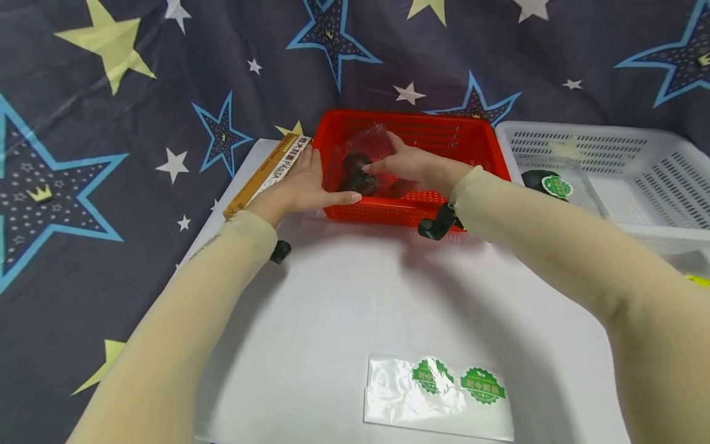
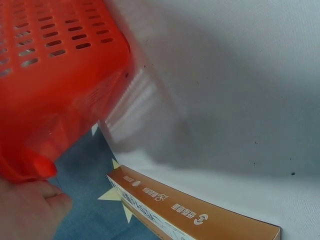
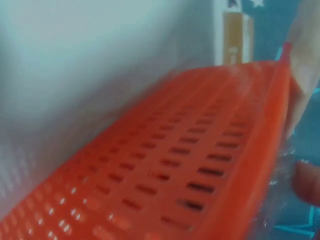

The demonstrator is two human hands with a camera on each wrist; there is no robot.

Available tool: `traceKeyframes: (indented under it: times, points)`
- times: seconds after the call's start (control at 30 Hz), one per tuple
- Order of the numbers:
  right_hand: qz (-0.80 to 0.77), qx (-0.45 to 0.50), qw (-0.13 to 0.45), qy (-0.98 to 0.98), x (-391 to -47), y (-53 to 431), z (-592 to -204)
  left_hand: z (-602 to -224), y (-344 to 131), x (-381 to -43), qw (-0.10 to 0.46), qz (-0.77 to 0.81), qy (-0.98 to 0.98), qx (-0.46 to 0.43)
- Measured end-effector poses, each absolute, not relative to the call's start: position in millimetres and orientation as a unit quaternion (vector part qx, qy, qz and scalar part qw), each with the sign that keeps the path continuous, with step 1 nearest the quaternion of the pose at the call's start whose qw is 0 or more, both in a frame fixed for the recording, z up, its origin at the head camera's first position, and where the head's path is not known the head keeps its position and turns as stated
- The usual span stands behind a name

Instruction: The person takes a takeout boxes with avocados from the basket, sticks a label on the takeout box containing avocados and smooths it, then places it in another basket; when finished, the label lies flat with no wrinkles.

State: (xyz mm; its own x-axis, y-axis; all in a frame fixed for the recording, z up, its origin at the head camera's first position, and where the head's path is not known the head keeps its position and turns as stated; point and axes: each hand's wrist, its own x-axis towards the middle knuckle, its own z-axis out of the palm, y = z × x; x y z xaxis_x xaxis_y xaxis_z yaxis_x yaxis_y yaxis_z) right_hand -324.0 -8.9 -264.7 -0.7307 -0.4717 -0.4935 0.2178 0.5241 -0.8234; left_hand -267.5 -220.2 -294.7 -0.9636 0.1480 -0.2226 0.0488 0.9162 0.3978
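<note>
As the red basket (image 1: 383,213) near the worktop's (image 1: 333,296) far edge is being touched by the left hand (image 1: 304,185), fingers outstretched, a clear bag (image 1: 370,139) of dark items (image 1: 357,182) is being held in the basket's left end — by the right hand (image 1: 417,165), partly closed round it. Seemingly it is being picked out; a clean lift is being called for.

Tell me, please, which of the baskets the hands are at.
The red basket: the right hand reaches over its rim and the left hand is at its left end, while neither is at the white basket.
</note>
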Motion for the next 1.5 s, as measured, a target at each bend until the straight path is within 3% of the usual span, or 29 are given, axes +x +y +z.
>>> traceKeyframes:
  times: [0.3, 0.53, 0.83, 1.03, 1.17, 1.5]
  points:
    - [-0.460, -0.149, 0.362, 0.797, -329, 3, -269, -293, -217, -266, 0.135, 0.199, 0.969, 0.047]
    - [-0.476, -0.142, 0.340, 0.798, -327, 13, -269, -292, -214, -265, 0.146, 0.202, 0.968, 0.038]
    - [-0.591, -0.097, 0.281, 0.750, -308, 69, -227, -291, -210, -263, 0.139, 0.209, 0.967, 0.038]
    - [-0.622, -0.168, 0.230, 0.729, -270, 102, -197, -291, -216, -262, 0.147, 0.215, 0.965, 0.037]
    - [-0.653, -0.227, 0.236, 0.683, -234, 118, -196, -291, -220, -262, 0.147, 0.217, 0.964, 0.042]
    - [-0.608, -0.292, 0.265, 0.689, -142, 167, -264, -289, -215, -262, 0.146, 0.217, 0.964, 0.047]
